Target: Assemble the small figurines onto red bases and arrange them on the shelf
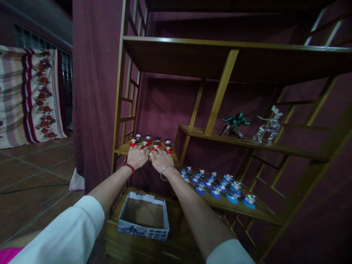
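Both my hands are at the left shelf board (pixel 123 149), side by side at its front edge. My left hand (pixel 138 157) lies palm down with fingers stretched toward the front row of small red figurines (pixel 145 143). Beside it, my right hand (pixel 162 161) is also palm down, thumb out, fingertips close to a red-based figurine (pixel 168 148). Whether the fingertips touch the figurines cannot be made out. Several dark-haired figurines stand upright in two rows there. I see nothing held in either hand.
Below my hands sits an open cardboard box (pixel 168 220). Several blue and purple figurines (pixel 216 191) stand on the lower right shelf. Higher up are a green metallic figure (pixel 235 124) and a clear deer figurine (pixel 268 126). A wooden post (pixel 221 91) divides the shelves.
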### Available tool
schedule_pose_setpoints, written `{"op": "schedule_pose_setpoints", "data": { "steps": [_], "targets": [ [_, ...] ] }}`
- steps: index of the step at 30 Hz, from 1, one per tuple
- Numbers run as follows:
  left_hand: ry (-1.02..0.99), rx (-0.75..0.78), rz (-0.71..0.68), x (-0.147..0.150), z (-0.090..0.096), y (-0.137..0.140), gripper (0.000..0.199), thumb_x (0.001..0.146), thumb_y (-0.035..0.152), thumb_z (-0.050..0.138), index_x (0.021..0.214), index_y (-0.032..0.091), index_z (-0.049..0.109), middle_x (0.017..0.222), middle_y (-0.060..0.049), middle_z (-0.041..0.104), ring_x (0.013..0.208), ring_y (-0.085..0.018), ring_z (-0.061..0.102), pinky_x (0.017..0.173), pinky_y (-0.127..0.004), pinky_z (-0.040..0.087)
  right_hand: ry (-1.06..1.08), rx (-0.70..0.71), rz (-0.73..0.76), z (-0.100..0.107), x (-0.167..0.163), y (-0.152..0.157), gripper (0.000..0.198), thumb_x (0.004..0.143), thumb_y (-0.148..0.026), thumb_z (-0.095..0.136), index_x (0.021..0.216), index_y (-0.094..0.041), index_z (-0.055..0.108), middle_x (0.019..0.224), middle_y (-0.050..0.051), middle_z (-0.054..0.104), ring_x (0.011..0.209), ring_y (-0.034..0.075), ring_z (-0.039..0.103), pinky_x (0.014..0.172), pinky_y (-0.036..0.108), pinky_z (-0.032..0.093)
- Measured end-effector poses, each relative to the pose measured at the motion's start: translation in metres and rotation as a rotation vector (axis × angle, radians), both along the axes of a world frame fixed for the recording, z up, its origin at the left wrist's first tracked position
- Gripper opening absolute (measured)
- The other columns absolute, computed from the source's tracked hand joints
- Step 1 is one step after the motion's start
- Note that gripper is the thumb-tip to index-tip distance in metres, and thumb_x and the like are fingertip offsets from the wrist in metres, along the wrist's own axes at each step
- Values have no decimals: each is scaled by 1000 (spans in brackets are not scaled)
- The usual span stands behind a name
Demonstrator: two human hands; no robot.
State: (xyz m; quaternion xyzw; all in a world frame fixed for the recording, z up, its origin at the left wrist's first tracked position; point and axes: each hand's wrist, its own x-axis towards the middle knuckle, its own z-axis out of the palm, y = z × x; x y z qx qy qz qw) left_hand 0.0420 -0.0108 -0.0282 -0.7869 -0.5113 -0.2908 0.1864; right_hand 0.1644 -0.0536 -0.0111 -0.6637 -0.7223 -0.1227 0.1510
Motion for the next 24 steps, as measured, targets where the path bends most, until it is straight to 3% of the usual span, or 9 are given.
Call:
{"op": "schedule_pose_setpoints", "data": {
  "steps": [7,11,15,19,24],
  "targets": [
    [6,30,8,-1,-3,2,40,87,36,26,107,24,58,110,-8,57,92,-22,52,78,-36,35,3,79,-2,-6,0,-3,47,89,-43,17,117,-26,51,134,5,41,114,23,41,92,38,30],
    [19,36,-1,-2,-3,-4,39,87,37,27,104,26,60,117,-7,53,93,-22,51,79,-36,36,13,155,41,-10,3,-11,47,90,-37,20,119,-17,50,132,10,42,118,21,37,95,34,27],
    [-12,49,-20,-4,-2,-13,41,88,38,27,100,22,62,120,-9,51,99,-24,49,83,-38,35,51,215,-50,-14,5,-22,49,89,-36,22,119,-9,50,130,18,42,123,25,31,99,37,22],
    [-60,80,-55,-5,-5,-16,43,88,40,26,100,21,63,119,-11,50,102,-25,46,87,-39,34,70,186,-169,-15,7,-28,54,87,-43,24,123,-10,47,132,21,37,125,30,28,99,43,20],
    [-87,99,-53,-5,-9,-14,46,88,41,23,99,21,63,117,-11,51,101,-25,45,87,-39,35,72,83,-205,-10,11,-26,54,87,-47,23,129,-17,40,135,19,35,126,29,27,98,47,19]
  ]
}}
